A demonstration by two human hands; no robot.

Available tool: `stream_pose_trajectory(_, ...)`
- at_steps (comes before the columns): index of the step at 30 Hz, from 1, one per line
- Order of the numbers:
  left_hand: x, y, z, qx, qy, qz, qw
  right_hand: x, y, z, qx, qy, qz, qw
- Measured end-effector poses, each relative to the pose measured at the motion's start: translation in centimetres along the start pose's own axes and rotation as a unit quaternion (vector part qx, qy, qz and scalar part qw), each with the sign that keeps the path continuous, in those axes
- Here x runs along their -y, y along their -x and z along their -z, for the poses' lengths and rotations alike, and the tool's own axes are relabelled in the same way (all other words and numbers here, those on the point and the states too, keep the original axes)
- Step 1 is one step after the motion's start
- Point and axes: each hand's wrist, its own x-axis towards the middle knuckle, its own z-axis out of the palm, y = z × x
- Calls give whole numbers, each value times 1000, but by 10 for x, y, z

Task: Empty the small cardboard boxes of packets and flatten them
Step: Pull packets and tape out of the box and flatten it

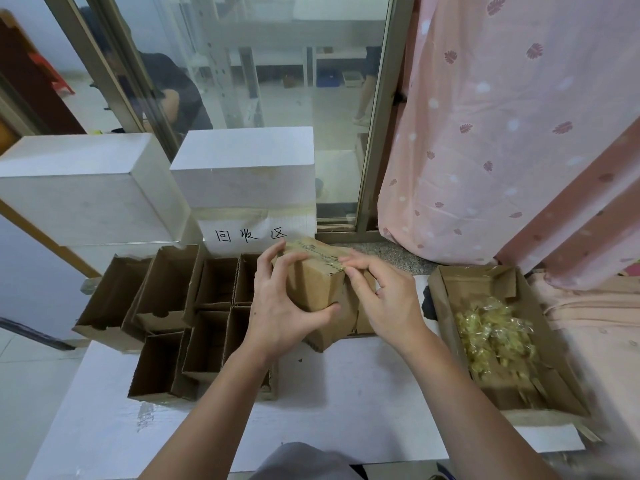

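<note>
A small closed brown cardboard box [313, 282], taped along its top seam, is held above the white table [346, 393]. My left hand [280, 306] grips its left side, thumb curled under the near face. My right hand [384, 296] pinches the tape at the box's top right edge. A wide shallow cardboard tray [446, 306] to the right holds a heap of clear yellowish packets [495, 337]. Several open, empty small boxes [194, 320] stand packed together on the left.
Two white boxes [242, 168] stand behind the open ones, above a handwritten paper label [249, 235]. A glass sliding door [294, 98] is at the back with a person behind it. A pink curtain [502, 133] hangs at the right.
</note>
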Motion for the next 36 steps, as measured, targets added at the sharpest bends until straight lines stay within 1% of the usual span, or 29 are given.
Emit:
stream_pose_trajectory(3, 1, 1, 0, 0, 5, 2, 1000, 1, 0, -1, -5, -4, -13, 1000)
stream_pose_trajectory(11, 2, 2, 1, 7, 5, 2, 1000, 3, 1, -2, -25, -10, -80, 996)
stream_pose_trajectory(17, 5, 5, 1, 19, -1, -10, 1000, 3, 0, 1, -48, 1, -95, 994)
stream_pose_trajectory(19, 7, 5, 1, 16, 3, -6, 1000, 4, -2, 2, -30, 9, -82, 996)
stream_pose_trajectory(22, 11, 5, 3, 14, 16, 4, 1000, 6, -6, 7, 35, 0, -49, 998)
stream_pose_trajectory(24, 12, 4, 5, 17, 24, 6, 1000, 8, -8, 9, 70, -11, -44, 997)
stream_pose_trajectory(26, 11, 3, 6, 23, 26, 4, 999, 9, -9, 10, 82, -17, -47, 995)
stream_pose_trajectory(31, 12, 3, 7, 36, 21, -1, 999, 8, -11, 10, 25, -8, -20, 999)
stream_pose_trajectory(36, 13, 4, 6, 47, 30, -4, 998, 5, -14, 7, -30, 49, -22, 998)
